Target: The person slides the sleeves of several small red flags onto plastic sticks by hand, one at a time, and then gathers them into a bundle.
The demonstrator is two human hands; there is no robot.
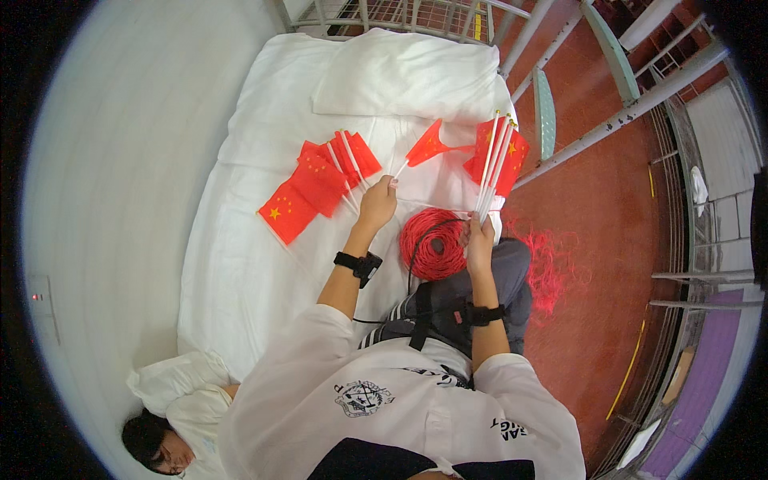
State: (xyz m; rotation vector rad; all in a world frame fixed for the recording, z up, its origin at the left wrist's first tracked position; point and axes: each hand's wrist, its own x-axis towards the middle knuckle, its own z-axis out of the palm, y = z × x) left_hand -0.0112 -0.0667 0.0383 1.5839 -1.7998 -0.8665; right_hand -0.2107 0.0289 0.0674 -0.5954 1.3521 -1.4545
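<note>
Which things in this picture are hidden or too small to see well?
Head view:
- Right hand: its grip on the bundle of flags is hidden by its own back.
- Flag sticks: too thin to count.
- Red string coil: the near edge lies behind the knee.

The left hand (378, 200) pinches the white stick of a single red flag (428, 146), its cloth pointing toward one o'clock. The right hand (480, 240) grips a bundle of flags (500, 152), standing upright. A coil of red string (432, 242) lies between the hands. At ten o'clock, a pile of flags (316, 184) rests on the white bed (240, 272).
</note>
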